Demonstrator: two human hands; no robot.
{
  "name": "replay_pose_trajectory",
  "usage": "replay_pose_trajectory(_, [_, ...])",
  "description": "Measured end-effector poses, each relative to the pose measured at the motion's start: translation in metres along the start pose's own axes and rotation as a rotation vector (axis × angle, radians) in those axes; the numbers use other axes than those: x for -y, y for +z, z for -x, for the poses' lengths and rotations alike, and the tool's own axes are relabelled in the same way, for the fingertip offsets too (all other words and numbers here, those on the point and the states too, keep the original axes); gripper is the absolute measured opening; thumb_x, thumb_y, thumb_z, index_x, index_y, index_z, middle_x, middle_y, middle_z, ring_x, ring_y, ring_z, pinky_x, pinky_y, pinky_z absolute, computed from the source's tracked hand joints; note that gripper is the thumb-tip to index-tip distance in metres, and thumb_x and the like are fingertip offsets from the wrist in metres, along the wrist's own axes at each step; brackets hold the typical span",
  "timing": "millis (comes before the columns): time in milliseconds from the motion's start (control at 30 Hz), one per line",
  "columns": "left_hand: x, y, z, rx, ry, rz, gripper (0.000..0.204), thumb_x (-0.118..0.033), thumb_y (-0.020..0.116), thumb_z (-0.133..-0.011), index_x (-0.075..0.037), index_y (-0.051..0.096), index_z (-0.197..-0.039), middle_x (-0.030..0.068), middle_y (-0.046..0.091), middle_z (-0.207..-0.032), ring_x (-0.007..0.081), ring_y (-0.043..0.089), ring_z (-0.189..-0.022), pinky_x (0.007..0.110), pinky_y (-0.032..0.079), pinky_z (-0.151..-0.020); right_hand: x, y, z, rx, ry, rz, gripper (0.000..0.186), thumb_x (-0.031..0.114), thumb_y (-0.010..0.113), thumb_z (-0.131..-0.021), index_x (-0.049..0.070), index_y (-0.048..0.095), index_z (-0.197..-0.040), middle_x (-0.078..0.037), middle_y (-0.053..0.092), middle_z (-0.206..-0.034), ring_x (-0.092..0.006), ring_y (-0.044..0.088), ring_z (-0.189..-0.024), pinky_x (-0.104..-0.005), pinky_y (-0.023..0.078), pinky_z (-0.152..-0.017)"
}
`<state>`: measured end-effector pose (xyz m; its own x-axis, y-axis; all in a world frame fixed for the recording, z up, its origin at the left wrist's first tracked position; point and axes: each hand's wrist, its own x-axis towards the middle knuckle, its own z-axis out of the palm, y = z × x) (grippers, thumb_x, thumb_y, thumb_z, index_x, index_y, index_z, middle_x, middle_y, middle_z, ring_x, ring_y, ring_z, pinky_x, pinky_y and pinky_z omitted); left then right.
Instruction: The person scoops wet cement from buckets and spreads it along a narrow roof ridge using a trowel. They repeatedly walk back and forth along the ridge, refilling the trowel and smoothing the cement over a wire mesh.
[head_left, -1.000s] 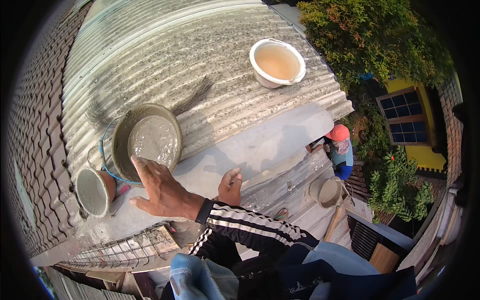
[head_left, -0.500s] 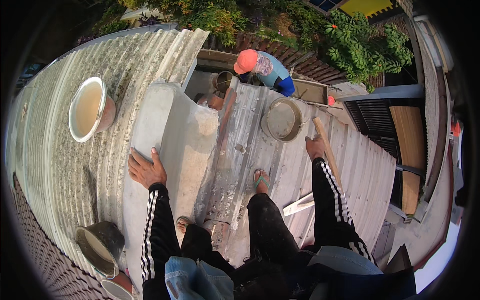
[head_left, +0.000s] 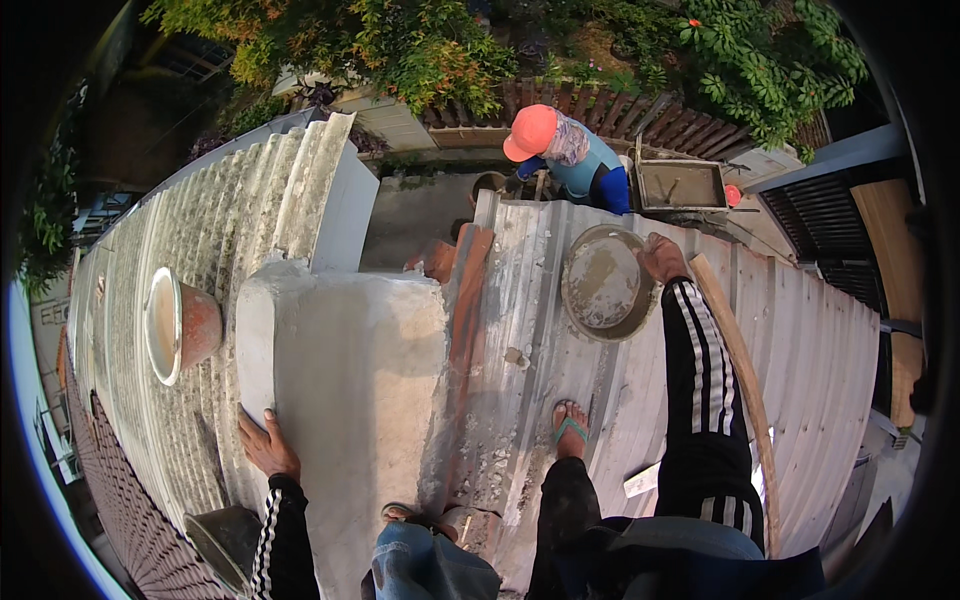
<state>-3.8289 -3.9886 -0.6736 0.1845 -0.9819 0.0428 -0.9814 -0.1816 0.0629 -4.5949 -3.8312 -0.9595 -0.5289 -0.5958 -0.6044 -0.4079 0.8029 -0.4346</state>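
My left hand [head_left: 268, 445] lies with its fingers spread on the edge of the grey plastered wall [head_left: 350, 380], holding nothing. Over at the right, my right hand [head_left: 662, 258] has its fingers curled over the rim of a round bucket [head_left: 604, 283]. Grey, wet-looking material shows inside that bucket, which stands on the metal roof sheets [head_left: 540, 330]. Beside my right forearm runs a long wooden stick [head_left: 740, 370], lying apart from the hand.
A co-worker in a coral cap [head_left: 532, 133] bends beyond the roof's far edge, near a rectangular mortar trough [head_left: 683, 186]. An orange-and-white bucket [head_left: 190, 325] sits on the corrugated roofing [head_left: 250, 215]. Another dark bucket [head_left: 228, 545] stands near my left forearm. A white piece [head_left: 642, 481] lies near my sandalled foot.
My right hand has moved from beside the wooden stick to the bucket's rim and taken hold there. My left hand has shifted nearer along the wall. The view has tilted toward the far side.
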Motion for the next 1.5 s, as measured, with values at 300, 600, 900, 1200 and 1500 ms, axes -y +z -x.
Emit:
replay_pose_trajectory(300, [-0.013,-0.006,0.001,-0.024,0.006,-0.083,0.085,-0.064,0.041,-0.105,-0.001,0.034,-0.161,0.0288,0.041,-0.158,0.0447,0.037,-0.148,0.059,0.024,-0.121,0.014,0.028,0.088,0.254,0.004,-0.064,0.049,0.03,0.085,-0.082,0.0,0.076,-0.118,-0.018,0.078,-0.116,-0.0275,0.072,-0.113,-0.034,0.054,-0.1])
replay_pose_trajectory(600, [-0.008,-0.008,0.003,-0.059,0.079,-0.107,0.089,-0.062,0.05,-0.102,0.003,0.033,-0.16,0.0298,0.042,-0.156,0.0441,0.037,-0.147,0.058,0.023,-0.123,0.056,0.061,0.198,0.164,0.039,-0.216,0.05,0.026,0.088,-0.079,0.0,0.076,-0.121,-0.012,0.078,-0.117,-0.0214,0.072,-0.111,-0.0315,0.053,-0.099])
replay_pose_trajectory(900, [-0.002,-0.03,0.003,0.044,0.02,0.111,0.104,-0.076,0.051,-0.094,-0.001,0.031,-0.163,0.0296,0.031,-0.166,0.0419,0.02,-0.159,0.058,0.009,-0.129,0.168,0.024,0.386,0.492,-0.306,-0.204,0.03,-0.001,0.072,-0.088,0.008,0.049,-0.071,0.008,0.044,-0.071,-0.0052,0.04,-0.068,-0.0265,0.033,-0.062])
replay_pose_trajectory(1200, [-0.055,-0.14,0.254,0.909,0.594,0.885,0.067,-0.054,0.055,-0.103,0.007,0.064,-0.13,0.0293,0.069,-0.106,0.0453,0.067,-0.11,0.052,0.048,-0.109,0.273,0.03,0.555,0.777,-0.566,0.235,0.017,0.005,0.074,-0.085,0.003,0.058,-0.079,0.001,0.047,-0.064,-0.0094,0.042,-0.06,-0.029,0.038,-0.056])
replay_pose_trajectory(1500, [0.002,-0.235,0.314,0.934,-0.123,1.2,0.076,-0.045,0.063,-0.089,0.005,0.045,-0.143,0.0296,0.069,-0.097,0.0487,0.068,-0.102,0.052,0.052,-0.089,0.372,0.068,0.654,1.053,-1.083,0.467,0.033,0.01,0.074,-0.086,0.002,0.051,-0.109,-0.022,0.071,-0.09,-0.0455,0.072,-0.087,-0.0506,0.056,-0.072])
